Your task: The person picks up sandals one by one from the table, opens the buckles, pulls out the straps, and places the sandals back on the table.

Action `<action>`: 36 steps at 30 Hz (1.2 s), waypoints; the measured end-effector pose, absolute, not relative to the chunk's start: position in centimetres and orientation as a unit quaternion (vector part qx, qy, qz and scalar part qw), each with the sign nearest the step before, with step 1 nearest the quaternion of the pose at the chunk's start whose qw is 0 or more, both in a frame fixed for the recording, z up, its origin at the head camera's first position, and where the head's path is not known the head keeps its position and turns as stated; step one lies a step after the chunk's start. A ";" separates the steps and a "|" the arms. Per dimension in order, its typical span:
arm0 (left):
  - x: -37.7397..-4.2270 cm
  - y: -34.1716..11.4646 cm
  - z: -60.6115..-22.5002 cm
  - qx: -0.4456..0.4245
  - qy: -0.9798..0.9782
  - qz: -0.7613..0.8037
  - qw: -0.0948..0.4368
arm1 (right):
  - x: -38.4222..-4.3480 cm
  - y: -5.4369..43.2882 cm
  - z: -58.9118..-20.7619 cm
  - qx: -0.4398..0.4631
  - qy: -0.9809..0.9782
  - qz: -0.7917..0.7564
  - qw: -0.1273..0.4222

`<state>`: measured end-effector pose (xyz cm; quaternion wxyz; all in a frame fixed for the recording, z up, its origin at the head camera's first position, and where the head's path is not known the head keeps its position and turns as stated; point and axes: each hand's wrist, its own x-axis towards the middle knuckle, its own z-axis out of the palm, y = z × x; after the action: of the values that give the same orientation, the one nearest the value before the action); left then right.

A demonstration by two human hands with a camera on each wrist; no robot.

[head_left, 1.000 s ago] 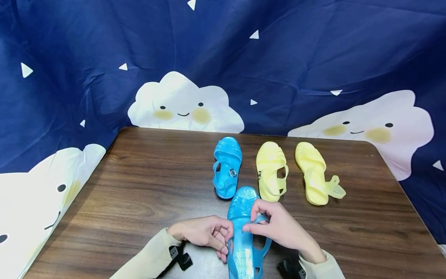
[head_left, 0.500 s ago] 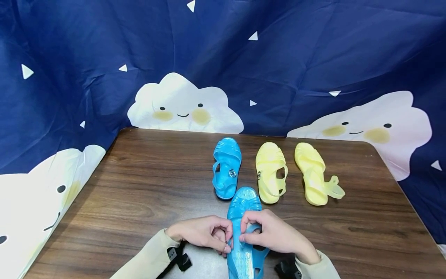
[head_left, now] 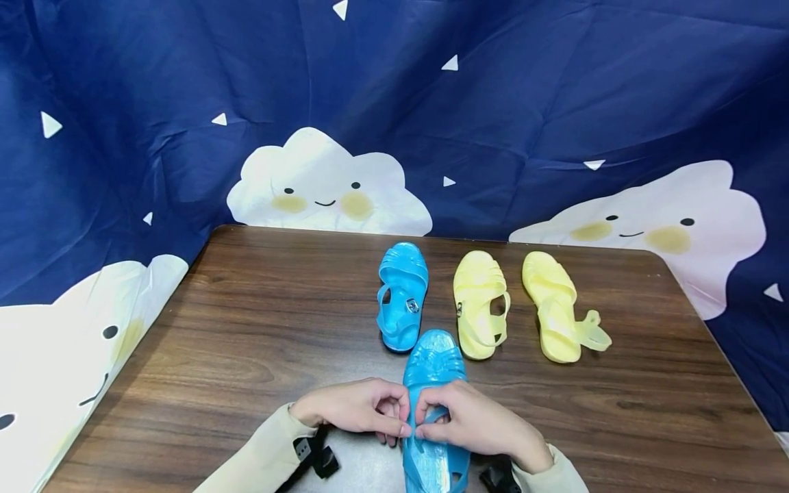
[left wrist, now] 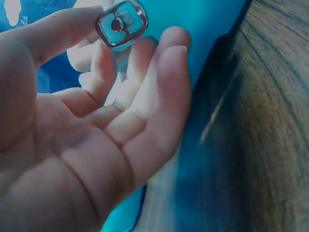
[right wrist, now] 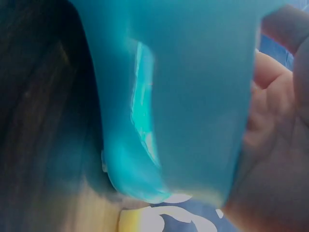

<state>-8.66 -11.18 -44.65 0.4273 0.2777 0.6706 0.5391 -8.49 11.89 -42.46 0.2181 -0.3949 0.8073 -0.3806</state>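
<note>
A blue jelly sandal (head_left: 434, 359) lies toe-away at the table's front, between both hands. At its left side my left hand (head_left: 364, 409) pinches a small metal buckle (left wrist: 123, 23) between thumb and forefinger; the other fingers curl beneath it by the sandal's side. My right hand (head_left: 471, 419) pinches the sandal's ankle strap (head_left: 436, 413), drawn across to the left so its end meets the left fingertips. In the right wrist view the broad blue strap (right wrist: 198, 96) covers much of that hand. Fingers hide the strap's tip.
Behind stand another blue sandal (head_left: 403, 294) with its strap by the buckle, a yellow sandal (head_left: 479, 301) with a looped strap, and a second yellow sandal (head_left: 550, 308) with its strap splayed right. The wooden table (head_left: 290, 301) ends at a blue cloud-print curtain (head_left: 493, 116).
My right hand has moved left and slightly down, carrying the strap across the sandal to the left hand. The left hand stays at the buckle with only slight movement.
</note>
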 end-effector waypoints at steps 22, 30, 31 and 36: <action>-7.8 -11.0 -43.2 0.198 0.738 0.519 0.382 | -8.5 12.6 -42.1 -0.401 0.846 -0.342 0.080; -7.7 -11.0 -43.5 0.153 0.750 0.528 0.368 | -8.9 13.5 -41.1 -0.337 0.870 -0.361 -0.010; -7.7 -10.9 -43.6 0.152 0.754 0.526 0.362 | -8.9 13.6 -40.9 -0.317 0.873 -0.372 -0.007; -7.7 -10.8 -43.4 0.140 0.769 0.516 0.351 | -8.9 14.4 -40.0 -0.202 0.889 -0.410 0.028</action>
<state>-7.73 -10.79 -43.44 0.3508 0.1403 0.7691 0.5156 -8.85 14.35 -40.01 0.0279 -0.2018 0.8889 -0.4104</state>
